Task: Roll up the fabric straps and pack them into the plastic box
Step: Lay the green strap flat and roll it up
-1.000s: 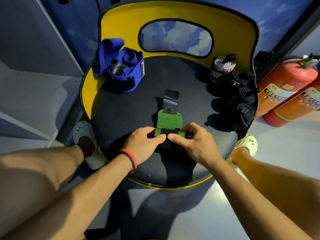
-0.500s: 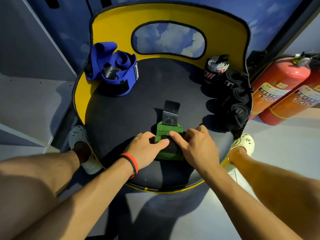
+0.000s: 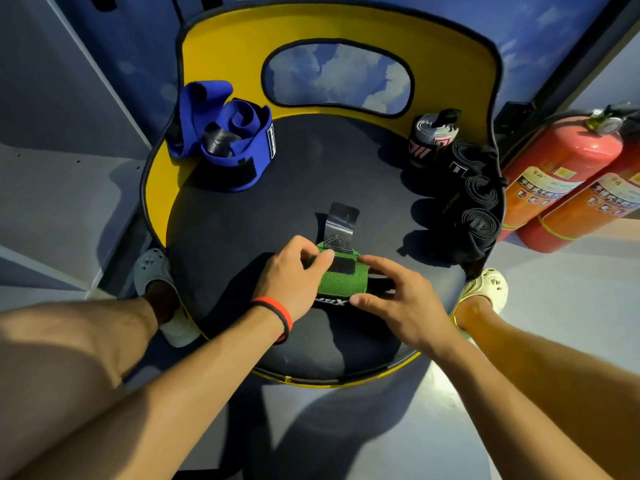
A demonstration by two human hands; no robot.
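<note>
A green fabric strap, mostly rolled into a thick bundle, lies on the dark seat of a yellow-backed chair. Its grey hook-and-loop tail still lies flat beyond the roll. My left hand, with a red and black wristband, pinches the roll's left end. My right hand curls around its right end, thumb on the near side. Three rolled black straps and a grey-pink roll stand at the seat's right edge. A loose blue strap bundle sits at the back left. No plastic box is in view.
Two red fire extinguishers lean against the wall to the right of the chair. My feet in pale clogs flank the seat on the grey floor. A grey cabinet wall rises on the left.
The green roll has grown thicker and moved away from me along the strap, so less flat green fabric shows. Both hands have shifted to grip its ends.
</note>
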